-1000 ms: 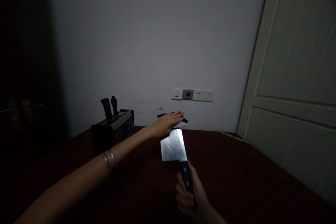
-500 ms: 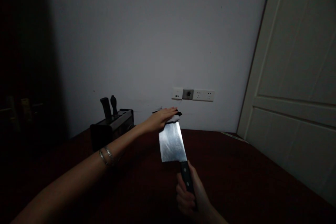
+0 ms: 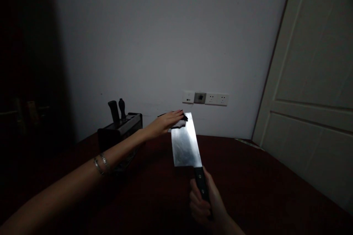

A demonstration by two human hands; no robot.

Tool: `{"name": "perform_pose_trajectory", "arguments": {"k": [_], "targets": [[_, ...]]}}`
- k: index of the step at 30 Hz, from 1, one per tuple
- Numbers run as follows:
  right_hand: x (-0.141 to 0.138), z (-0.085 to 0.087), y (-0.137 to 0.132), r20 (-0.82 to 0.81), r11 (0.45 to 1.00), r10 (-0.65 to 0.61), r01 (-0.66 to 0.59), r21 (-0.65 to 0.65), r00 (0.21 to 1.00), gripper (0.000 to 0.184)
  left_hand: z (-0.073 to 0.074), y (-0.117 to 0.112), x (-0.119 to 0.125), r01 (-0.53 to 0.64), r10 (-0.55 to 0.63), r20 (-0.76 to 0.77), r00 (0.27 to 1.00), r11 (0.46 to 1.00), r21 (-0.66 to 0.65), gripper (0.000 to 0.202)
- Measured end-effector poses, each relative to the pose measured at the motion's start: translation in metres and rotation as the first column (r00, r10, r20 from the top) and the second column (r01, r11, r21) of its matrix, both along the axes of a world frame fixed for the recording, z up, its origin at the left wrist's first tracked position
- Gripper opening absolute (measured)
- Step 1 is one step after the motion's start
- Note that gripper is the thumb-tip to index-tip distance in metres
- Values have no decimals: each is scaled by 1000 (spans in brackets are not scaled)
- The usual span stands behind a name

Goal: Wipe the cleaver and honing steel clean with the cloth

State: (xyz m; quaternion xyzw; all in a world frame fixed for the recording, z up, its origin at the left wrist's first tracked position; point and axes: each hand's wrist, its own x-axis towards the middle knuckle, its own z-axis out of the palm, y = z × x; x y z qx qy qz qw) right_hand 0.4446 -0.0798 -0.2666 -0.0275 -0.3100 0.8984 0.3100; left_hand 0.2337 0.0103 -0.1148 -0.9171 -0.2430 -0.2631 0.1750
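My right hand (image 3: 204, 200) is wrapped round the black riveted handle of a cleaver (image 3: 186, 148). Its broad steel blade points away from me, above the dark red table. My left hand (image 3: 168, 120) lies across the far part of the blade, its fingers fairly straight and together over a black and white cloth (image 3: 180, 123). That cloth is pressed against the blade's upper left side; most of it is hidden beneath the palm. Two bracelets (image 3: 101, 163) circle my left wrist.
A dark knife block (image 3: 120, 128) with two black handles rising from it stands left, beyond my left forearm. Behind the table (image 3: 248, 176) is a pale wall with sockets (image 3: 216, 99). A pale panelled door (image 3: 311, 117) stands to the right.
My left hand and the cloth have slid left on the blade, baring its far right corner. The cleaver and my right hand appear slightly further right as the view shifts.
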Motion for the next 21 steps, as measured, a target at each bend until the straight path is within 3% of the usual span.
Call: {"name": "perform_pose_trajectory", "arguments": {"k": [6, 11, 15, 19, 21], "targets": [[4, 2, 6, -30, 998, -60, 59, -29, 998, 53, -28, -28, 17, 17, -23, -195, 981, 999, -30, 75], [5, 3, 8, -55, 998, -65, 64, -27, 996, 52, -51, -53, 37, 72, -90, -253, 963, 994, -78, 75], [5, 4, 6, -36, 998, -61, 60, -29, 997, 52, -44, -40, 34, 72, -85, -207, 975, 995, -71, 69], [4, 3, 6, -16, 999, -44, 43, -15, 999, 54, -32, -19, 28, 0, -4, -75, 997, 999, -54, 58], [5, 2, 7, -24, 999, -42, 42, -14, 999, 53, -31, -19, 32, -7, 4, -62, 998, 998, -56, 55]]}}
